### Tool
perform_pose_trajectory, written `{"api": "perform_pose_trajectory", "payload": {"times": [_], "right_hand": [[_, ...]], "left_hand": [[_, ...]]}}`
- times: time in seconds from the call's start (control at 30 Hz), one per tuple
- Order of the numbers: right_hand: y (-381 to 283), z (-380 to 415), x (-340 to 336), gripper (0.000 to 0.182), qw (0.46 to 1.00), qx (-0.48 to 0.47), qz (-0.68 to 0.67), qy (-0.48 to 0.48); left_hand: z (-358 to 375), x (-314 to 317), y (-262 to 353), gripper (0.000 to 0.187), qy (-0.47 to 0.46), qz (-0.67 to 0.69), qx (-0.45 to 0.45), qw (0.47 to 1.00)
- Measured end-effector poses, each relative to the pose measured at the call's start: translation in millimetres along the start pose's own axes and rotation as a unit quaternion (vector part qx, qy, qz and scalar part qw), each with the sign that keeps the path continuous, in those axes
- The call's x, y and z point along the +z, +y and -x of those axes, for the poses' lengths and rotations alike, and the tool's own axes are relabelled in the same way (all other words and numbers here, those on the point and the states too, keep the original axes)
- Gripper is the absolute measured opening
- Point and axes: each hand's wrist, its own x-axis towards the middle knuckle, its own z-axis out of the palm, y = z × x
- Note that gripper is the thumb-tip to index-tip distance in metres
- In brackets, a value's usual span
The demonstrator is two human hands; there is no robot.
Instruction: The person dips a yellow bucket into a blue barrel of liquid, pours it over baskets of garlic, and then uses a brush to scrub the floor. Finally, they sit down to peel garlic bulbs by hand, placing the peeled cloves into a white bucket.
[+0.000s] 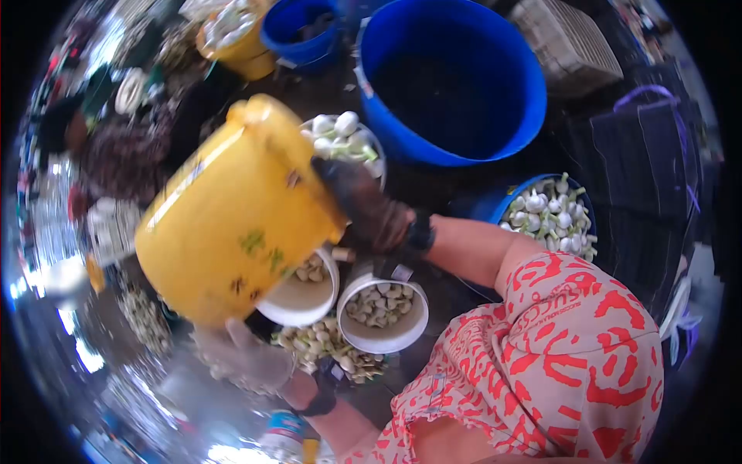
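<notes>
A large yellow bucket (239, 213) is lifted and tilted, with its mouth turned out of my sight. My right hand (367, 205), in a dark soiled glove, grips its side near the end with a thick edge. My left hand (251, 359), in a pale glove and slightly blurred, is against the bucket's lower end with the thumb up. Under the bucket stands a white bucket (328, 298) with pale bulbs inside, partly hidden. Closer to me, another white bucket (423, 325) holds small garlic-like bulbs (379, 305). Loose bulbs (321, 340) lie on the ground beside them.
A big blue tub (533, 100) stands ahead. White stemmed bulbs fill a blue container (502, 203) at right and a white bucket (379, 147) behind my right hand. A pale crate (568, 46), smaller blue bucket (301, 50) and another yellow bucket (251, 62) stand farther off.
</notes>
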Motion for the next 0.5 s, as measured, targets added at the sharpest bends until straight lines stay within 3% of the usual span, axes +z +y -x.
{"api": "perform_pose_trajectory", "payload": {"times": [0.03,0.07,0.1,0.17,0.2,0.23,0.3,0.37,0.43,0.47,0.5], "right_hand": [[-42,-33,-39,0.026,0.993,-0.107,0.018,0.053],[-17,-19,-53,0.026,0.994,-0.092,-0.043,0.026],[-32,-40,-97,0.032,0.99,-0.074,-0.119,0.029],[-73,-63,-171,0.034,0.975,-0.218,0.005,0.038],[-96,-67,-190,0.034,0.937,-0.286,0.152,0.13],[-113,-68,-206,0.035,0.867,-0.34,0.295,0.216],[-97,-87,-276,0.035,0.922,-0.15,0.13,0.334],[-80,-103,-317,0.036,0.912,-0.127,0.06,0.384],[-45,-126,-373,0.041,0.907,0.008,0.003,0.421],[-19,-134,-397,0.041,0.905,0.01,-0.001,0.425],[12,-139,-419,0.048,0.887,0.049,0.17,0.427]], "left_hand": [[-19,56,46,0.053,-0.079,0.129,0.01,0.989],[-9,51,23,0.051,-0.112,0.145,0.044,0.982],[-17,91,47,0.05,-0.176,0.148,0.084,0.969],[-23,166,86,0.056,-0.247,0.175,0.081,0.95],[-22,206,103,0.058,-0.267,0.161,0.14,0.94],[-18,241,112,0.061,-0.283,0.148,0.199,0.927],[-2,301,106,0.066,-0.302,0.122,0.237,0.915],[13,363,109,0.071,-0.358,0.061,0.208,0.908],[26,423,97,0.074,-0.391,-0.044,0.156,0.906],[30,441,88,0.075,-0.411,-0.078,0.129,0.899],[33,456,77,0.076,-0.43,-0.115,0.102,0.89]]}}
